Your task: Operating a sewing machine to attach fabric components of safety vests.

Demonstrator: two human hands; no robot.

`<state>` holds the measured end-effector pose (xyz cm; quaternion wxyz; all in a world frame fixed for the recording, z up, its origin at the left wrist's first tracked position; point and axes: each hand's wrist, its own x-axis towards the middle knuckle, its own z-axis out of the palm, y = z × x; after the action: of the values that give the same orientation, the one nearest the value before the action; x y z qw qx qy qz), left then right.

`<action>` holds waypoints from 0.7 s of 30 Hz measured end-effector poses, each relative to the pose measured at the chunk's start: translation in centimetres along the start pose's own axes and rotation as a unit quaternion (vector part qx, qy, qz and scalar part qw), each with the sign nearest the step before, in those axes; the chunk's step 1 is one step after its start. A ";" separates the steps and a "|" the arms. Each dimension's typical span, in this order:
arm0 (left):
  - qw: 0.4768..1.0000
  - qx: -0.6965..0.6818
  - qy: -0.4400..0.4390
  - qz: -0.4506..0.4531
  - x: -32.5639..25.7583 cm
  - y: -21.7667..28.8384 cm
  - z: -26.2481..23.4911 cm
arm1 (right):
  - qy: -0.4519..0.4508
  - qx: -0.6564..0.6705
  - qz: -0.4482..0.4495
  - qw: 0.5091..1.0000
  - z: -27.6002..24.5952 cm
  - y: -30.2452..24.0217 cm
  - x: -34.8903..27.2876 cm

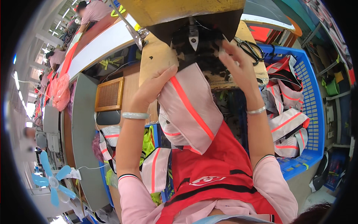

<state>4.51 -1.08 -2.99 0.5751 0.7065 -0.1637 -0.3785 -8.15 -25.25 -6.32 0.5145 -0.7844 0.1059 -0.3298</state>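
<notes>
My left hand [158, 83] is closed on the upper left edge of a pale pinkish-grey fabric piece [194, 100] with a bright orange-red stripe. The fabric hangs in front of my red apron [212, 164], its lower part folded over. My right hand [238, 65] is raised to the right of the fabric, apart from it, its fingers stretched and somewhat blurred. Ahead of both hands is a yellow-and-black machine [194, 13] with a pointed metal tip [193, 40]. Dark scraps [201, 56] lie beneath the tip on the wooden worktop [158, 56].
Black-handled scissors [250, 50] lie at the worktop's right. A blue basket [315, 123] on the right holds several striped fabric pieces [289, 123]. More striped pieces [156, 168] lie at my left, near a grey cabinet [87, 142]. A blue-bladed fan [53, 182] stands far left; other people [97, 13] work beyond.
</notes>
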 end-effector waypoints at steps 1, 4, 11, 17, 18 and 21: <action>0.996 0.073 0.039 -0.016 -0.9 0.4 1.4 | -0.083 0.061 0.045 0.994 -0.1 -0.7 -1.5; 0.992 0.125 0.018 0.026 -1.6 -1.7 2.7 | -0.227 0.305 0.165 0.910 1.6 -0.7 -7.0; 0.973 0.167 -0.117 0.107 -4.0 -5.7 3.3 | -0.123 0.458 0.275 0.837 0.1 1.7 -13.5; 0.990 0.072 -0.037 0.119 -5.9 -11.3 6.2 | 0.062 -0.017 -0.001 0.998 -2.2 -1.0 -14.6; 0.990 0.070 -0.037 0.119 -6.1 -11.6 7.0 | 0.060 -0.019 -0.001 0.998 -2.3 -2.9 -14.0; 0.974 0.098 -0.023 0.201 -7.3 -9.5 10.1 | -0.073 -0.223 -0.229 0.945 -1.8 -6.0 -13.4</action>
<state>-9.58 -0.50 -9.84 0.5639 0.7030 -0.3517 -0.2533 -20.51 -17.09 -6.10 0.2434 -0.9039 -0.0437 -0.3489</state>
